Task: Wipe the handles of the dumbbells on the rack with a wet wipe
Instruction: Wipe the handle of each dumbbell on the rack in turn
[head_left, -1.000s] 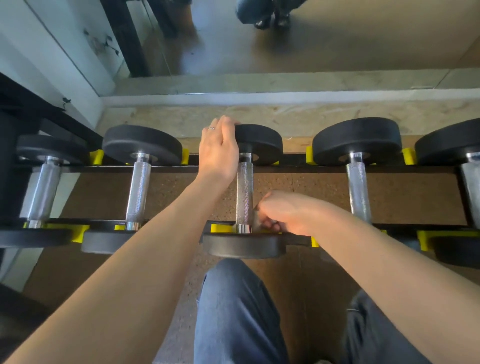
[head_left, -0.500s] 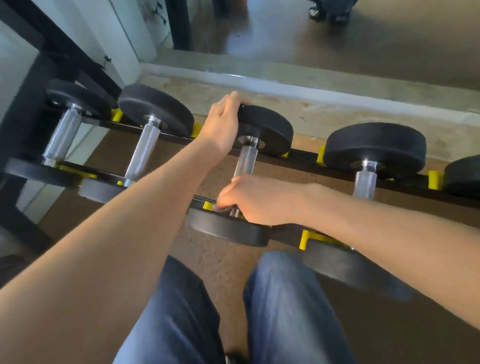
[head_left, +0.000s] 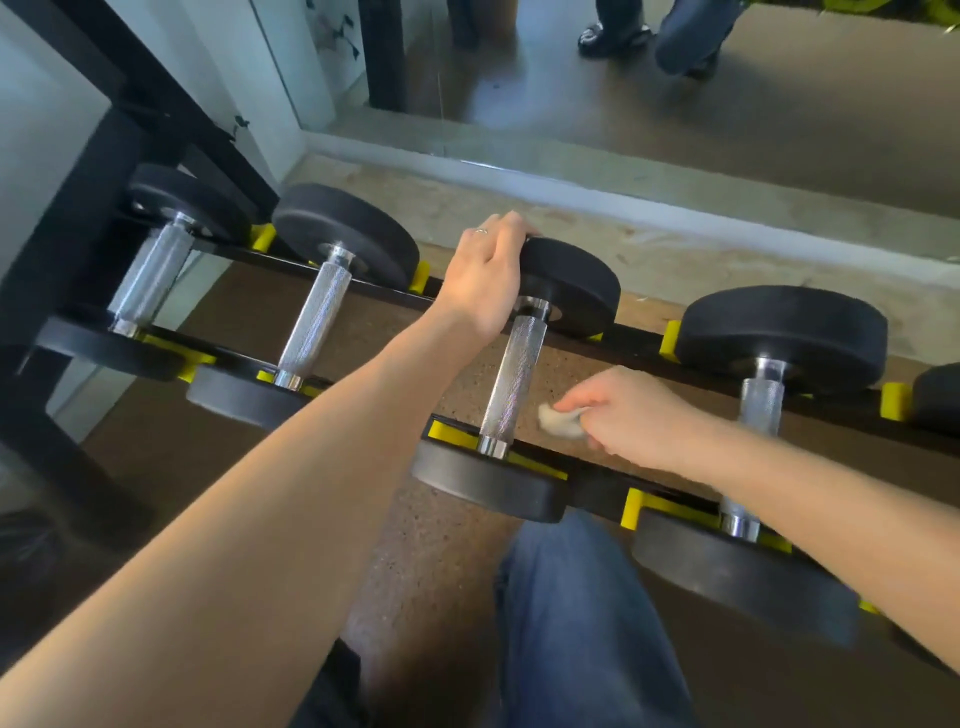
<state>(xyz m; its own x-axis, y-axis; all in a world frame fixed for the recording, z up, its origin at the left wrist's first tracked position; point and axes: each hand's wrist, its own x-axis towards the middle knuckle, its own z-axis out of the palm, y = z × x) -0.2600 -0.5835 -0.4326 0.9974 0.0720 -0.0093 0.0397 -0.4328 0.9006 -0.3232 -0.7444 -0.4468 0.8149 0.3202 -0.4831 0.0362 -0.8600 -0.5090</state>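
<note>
Several black dumbbells with knurled chrome handles lie across a black rack (head_left: 639, 332) with yellow cradles. My left hand (head_left: 485, 278) rests on the far weight head (head_left: 574, 283) of the middle dumbbell, fingers curled over its top edge. Its handle (head_left: 514, 382) is bare in full view. My right hand (head_left: 631, 415) hovers just right of that handle's near end and pinches a small crumpled white wipe (head_left: 558, 420) in its fingertips; the wipe is close to the handle but apart from it. The dumbbell handle (head_left: 761, 400) to the right is partly hidden behind my right forearm.
Two more dumbbells (head_left: 317, 322) lie to the left by the rack's black upright frame (head_left: 88, 218). A mirror (head_left: 675, 78) stands behind the rack, showing a person's feet. My knees in blue jeans (head_left: 571, 623) sit below the rack's near rail.
My right hand has come off the middle handle's near end and moved right, and the wipe now shows in its fingertips. The view has tilted and shifted left. My left hand stays on the far head.
</note>
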